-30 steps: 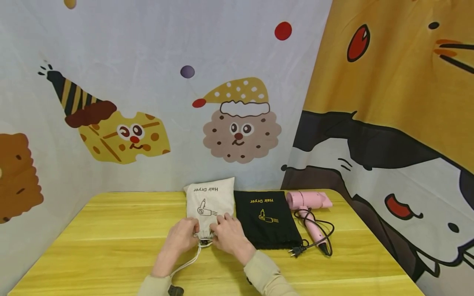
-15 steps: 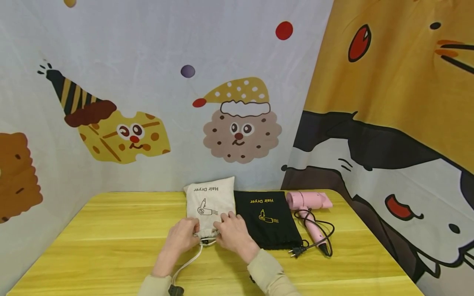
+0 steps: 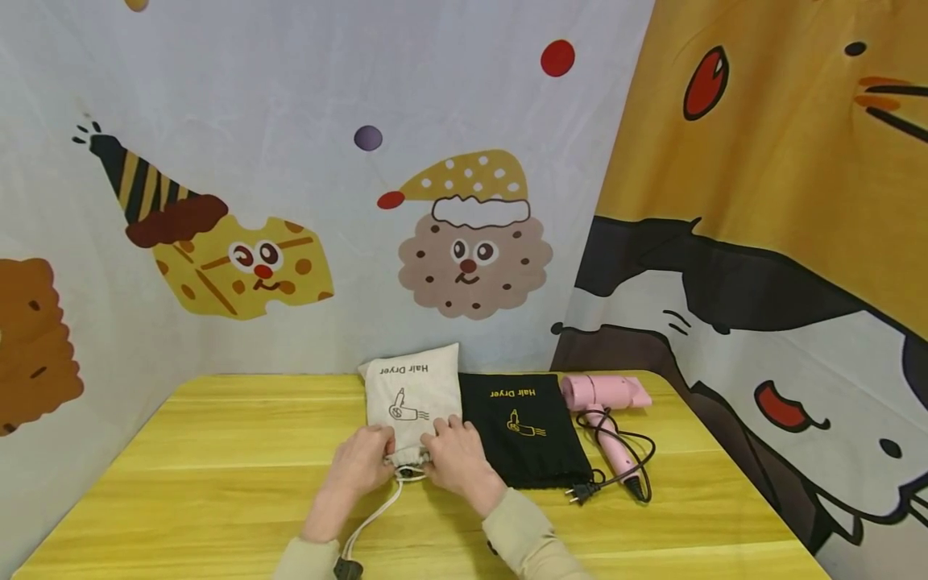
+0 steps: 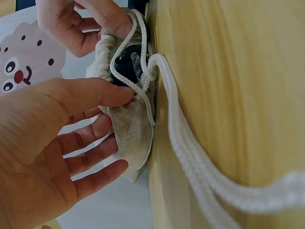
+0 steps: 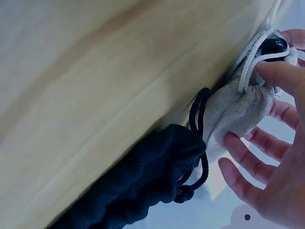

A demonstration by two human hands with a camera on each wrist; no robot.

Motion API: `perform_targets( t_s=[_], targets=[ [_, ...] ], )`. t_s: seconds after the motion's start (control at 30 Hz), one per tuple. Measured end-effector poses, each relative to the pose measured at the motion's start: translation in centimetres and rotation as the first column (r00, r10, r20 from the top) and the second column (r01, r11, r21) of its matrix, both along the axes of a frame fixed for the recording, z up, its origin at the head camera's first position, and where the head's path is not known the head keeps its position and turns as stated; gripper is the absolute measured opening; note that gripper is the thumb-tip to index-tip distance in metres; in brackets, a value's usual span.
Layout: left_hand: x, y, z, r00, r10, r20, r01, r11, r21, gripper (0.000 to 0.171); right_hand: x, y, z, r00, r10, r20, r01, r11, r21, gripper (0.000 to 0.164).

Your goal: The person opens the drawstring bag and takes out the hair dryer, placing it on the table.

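Observation:
A beige drawstring bag (image 3: 413, 395) printed "Hair Dryer" lies with its gathered mouth toward me. My left hand (image 3: 362, 461) pinches the left side of that mouth between thumb and fingers. On the other side, my right hand (image 3: 461, 457) grips the rim, its thumb at the opening and its other fingers spread along the cloth. A dark, smooth, rounded object (image 4: 125, 67) shows inside the half-open mouth; the rest of it is hidden in the bag. The white drawstring (image 4: 183, 129) loops across the opening and runs down to a dark end piece (image 3: 348, 569) by my left sleeve.
Right beside the beige bag lies a flat black drawstring bag (image 3: 522, 439) with yellow print. Further right is a pink hair dryer (image 3: 605, 392) with its black cord and plug (image 3: 582, 492). A printed cloth (image 3: 290, 346) hangs behind the yellow wooden table (image 3: 239, 451).
My right hand has shifted slightly right along the bag's mouth, and the dark object shows between the hands. The left hand stays nearly in place; the drawstring's end has moved slightly right.

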State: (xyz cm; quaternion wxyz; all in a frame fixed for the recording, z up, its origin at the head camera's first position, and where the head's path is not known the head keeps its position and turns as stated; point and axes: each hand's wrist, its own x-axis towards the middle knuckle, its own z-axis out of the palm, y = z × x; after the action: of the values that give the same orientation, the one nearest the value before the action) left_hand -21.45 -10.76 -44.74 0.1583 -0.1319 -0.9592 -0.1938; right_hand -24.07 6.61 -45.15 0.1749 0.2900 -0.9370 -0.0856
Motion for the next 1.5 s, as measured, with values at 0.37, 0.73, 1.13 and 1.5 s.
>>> perform_targets(
  t_s=[0.37, 0.73, 1.13, 1.5],
  targets=[
    [-0.2, 0.2, 0.0, 1.000, 0.004, -0.023, -0.005, 1.000, -0.013, 0.029, 0.0, -0.3, -0.1, 1.000, -0.003, -0.029, 0.003, 1.000, 0.024, 0.018],
    [-0.3, 0.3, 0.0, 0.998, 0.029, -0.061, -0.029, 1.000, 0.007, 0.025, -0.2, 0.3, 0.5, 0.997, 0.011, -0.070, -0.014, 0.999, -0.043, 0.015],
    [-0.4, 0.4, -0.1, 0.996, 0.057, -0.069, -0.056, 0.998, 0.005, 0.022, -0.2, 0.8, 0.6, 0.995, 0.022, -0.094, -0.029, 0.996, -0.080, 0.014],
    [-0.3, 0.1, -0.3, 0.994, 0.042, -0.106, -0.040, 0.999, 0.015, 0.025, -0.4, 1.3, 0.3, 0.996, 0.031, -0.087, -0.039, 0.995, -0.097, 0.015]
  ],
)
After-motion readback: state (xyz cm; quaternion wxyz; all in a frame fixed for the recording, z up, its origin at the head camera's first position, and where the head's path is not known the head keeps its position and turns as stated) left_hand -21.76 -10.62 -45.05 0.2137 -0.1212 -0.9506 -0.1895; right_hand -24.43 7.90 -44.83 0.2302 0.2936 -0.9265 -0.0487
